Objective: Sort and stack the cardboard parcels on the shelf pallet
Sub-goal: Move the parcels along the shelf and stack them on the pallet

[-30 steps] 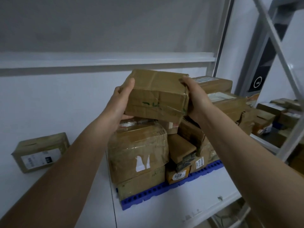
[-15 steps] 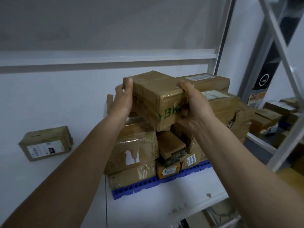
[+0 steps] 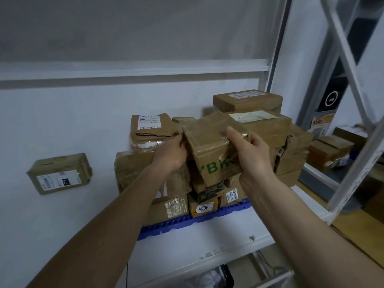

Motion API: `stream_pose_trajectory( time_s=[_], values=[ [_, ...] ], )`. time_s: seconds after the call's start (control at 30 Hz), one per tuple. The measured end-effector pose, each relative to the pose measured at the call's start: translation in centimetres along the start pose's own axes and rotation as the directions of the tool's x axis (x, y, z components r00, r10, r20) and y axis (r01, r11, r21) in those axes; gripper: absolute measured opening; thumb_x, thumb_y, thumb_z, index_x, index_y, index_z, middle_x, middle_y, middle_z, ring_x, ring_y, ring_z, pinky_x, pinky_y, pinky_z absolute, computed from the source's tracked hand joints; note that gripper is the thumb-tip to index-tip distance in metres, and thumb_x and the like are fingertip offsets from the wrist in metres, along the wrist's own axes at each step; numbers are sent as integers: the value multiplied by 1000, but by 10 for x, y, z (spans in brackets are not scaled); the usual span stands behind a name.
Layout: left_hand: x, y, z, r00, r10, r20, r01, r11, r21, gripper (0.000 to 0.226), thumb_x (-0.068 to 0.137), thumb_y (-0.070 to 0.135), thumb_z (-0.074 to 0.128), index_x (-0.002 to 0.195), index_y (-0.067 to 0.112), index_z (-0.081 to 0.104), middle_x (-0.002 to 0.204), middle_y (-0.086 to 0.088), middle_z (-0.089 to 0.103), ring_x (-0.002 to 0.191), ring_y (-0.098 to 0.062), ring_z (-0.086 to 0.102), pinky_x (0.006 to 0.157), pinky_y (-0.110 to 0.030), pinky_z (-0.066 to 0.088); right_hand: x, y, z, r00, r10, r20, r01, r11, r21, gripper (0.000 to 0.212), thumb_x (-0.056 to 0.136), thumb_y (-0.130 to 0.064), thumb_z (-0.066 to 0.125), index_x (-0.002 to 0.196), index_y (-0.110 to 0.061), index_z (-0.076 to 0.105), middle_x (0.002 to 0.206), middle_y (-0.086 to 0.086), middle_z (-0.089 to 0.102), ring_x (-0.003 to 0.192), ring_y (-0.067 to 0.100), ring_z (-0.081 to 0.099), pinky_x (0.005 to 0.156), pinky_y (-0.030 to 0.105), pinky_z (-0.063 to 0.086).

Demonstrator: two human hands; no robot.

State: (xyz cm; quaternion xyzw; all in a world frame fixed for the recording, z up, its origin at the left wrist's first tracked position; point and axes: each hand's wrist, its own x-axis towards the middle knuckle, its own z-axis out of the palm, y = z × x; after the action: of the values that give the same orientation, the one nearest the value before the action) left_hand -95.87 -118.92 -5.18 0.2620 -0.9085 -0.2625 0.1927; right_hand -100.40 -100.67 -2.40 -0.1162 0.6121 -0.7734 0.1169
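The held parcel point(image 3: 209, 146) sits tilted above the middle of the stack, its long axis running from the near, lower end up and away toward the back wall, so the near end face tips down toward the camera. It is a brown cardboard box wrapped in glossy clear tape, creased along the top, with green printed letters on the near face (only part of the lettering shows past the thumb). The left hand point(image 3: 172, 154) grips its left side, fingers curled round the edge and mostly hidden behind the box. The right hand point(image 3: 252, 151) clamps the right side, thumb laid across the top and fingers wrapped underneath; both forearms reach up and forward from the lower corners. Beneath the parcel the stacked parcels point(image 3: 257, 125) rest on a blue pallet point(image 3: 187, 222) on the white shelf point(image 3: 207, 244), one bearing a yellow "4023" label point(image 3: 203, 207). A lone box point(image 3: 59, 173) lies well apart to the left.
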Motion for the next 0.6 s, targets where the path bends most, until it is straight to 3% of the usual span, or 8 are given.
stream_pose_trajectory(
  time_s=[0.1,0.17,0.47,0.6],
  values=[
    [-5,-2,-1,999,8,-31,-4,989,147,33,97,19,38,119,12,63,121,-14,63,109,-34,57,93,-45,46,-2,11,3,998,57,23,-56,998,-6,57,73,-46,75,115,-12,57,117,10,64,107,30,61,94,51,50],
    [-7,-3,-1,999,19,-50,-12,988,151,32,96,17,41,115,10,65,118,-14,64,106,-34,57,90,-43,47,-2,17,5,995,95,21,-96,995,18,60,76,-44,73,124,-13,56,116,9,64,104,28,62,92,49,51],
    [-10,-8,-2,997,49,-64,-41,991,127,35,96,19,50,130,22,55,127,-8,60,115,-31,54,96,-45,46,5,29,18,984,177,22,-179,981,78,63,75,-47,73,128,-20,54,121,7,60,109,29,60,92,49,51],
    [-7,-15,-4,992,28,-120,-18,996,89,35,99,20,44,132,23,55,126,-9,61,114,-33,55,93,-42,46,9,30,20,976,210,47,-214,973,83,39,78,-44,72,107,-20,62,114,8,63,102,27,63,89,47,53]
  ],
)
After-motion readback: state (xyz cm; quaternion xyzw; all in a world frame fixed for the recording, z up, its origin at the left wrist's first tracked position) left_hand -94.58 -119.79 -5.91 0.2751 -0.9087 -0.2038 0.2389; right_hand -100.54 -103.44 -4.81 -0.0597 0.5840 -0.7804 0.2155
